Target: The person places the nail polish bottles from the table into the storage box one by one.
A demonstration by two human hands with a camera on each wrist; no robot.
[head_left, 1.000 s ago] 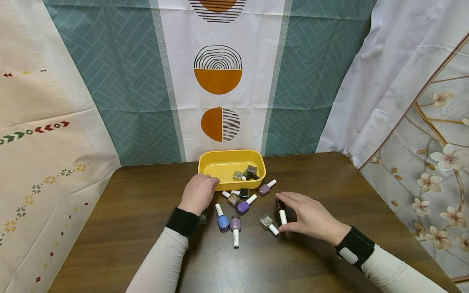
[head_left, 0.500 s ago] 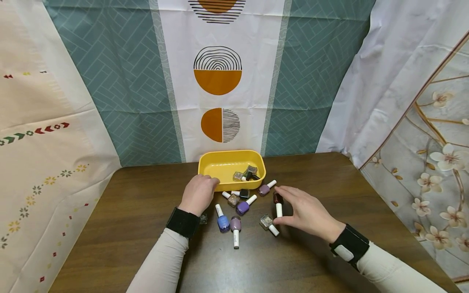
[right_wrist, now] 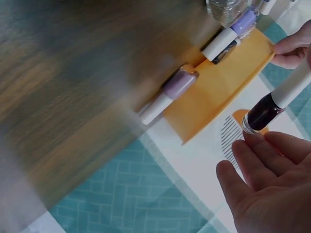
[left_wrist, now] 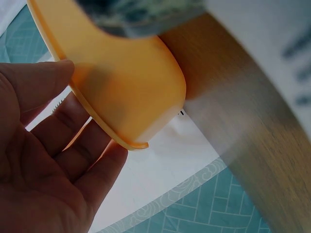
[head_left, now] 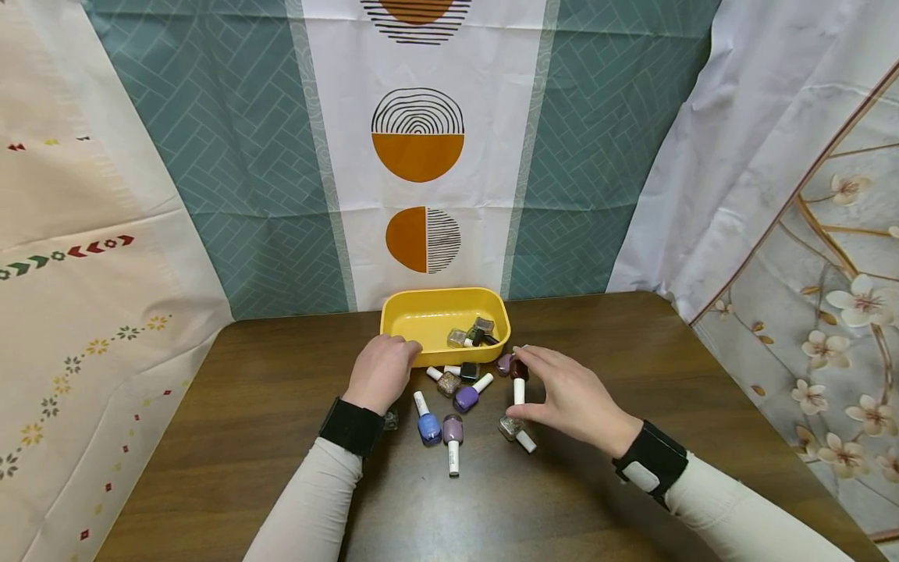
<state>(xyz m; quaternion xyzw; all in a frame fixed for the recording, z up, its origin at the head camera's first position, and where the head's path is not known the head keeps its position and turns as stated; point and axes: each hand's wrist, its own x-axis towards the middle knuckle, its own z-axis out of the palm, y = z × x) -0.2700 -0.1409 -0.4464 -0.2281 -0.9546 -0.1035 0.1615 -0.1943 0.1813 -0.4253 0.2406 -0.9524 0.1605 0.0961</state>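
Makeshift recording booth, patterned curtains point(head_left: 421, 156) hung around a wooden table point(head_left: 632, 351)

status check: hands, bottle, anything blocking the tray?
Right hand pinches dark red polish bottle, lifted. Left hand grips yellow tray rim. Mauve bottle lies against tray front.

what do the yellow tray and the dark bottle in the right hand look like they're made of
Yellow tray: probably plastic, with a smooth, slightly glossy, thin rolled rim. Dark bottle: likely clear glass over dark red polish, given the sheen in the right wrist view; its white cap looks like matte plastic.
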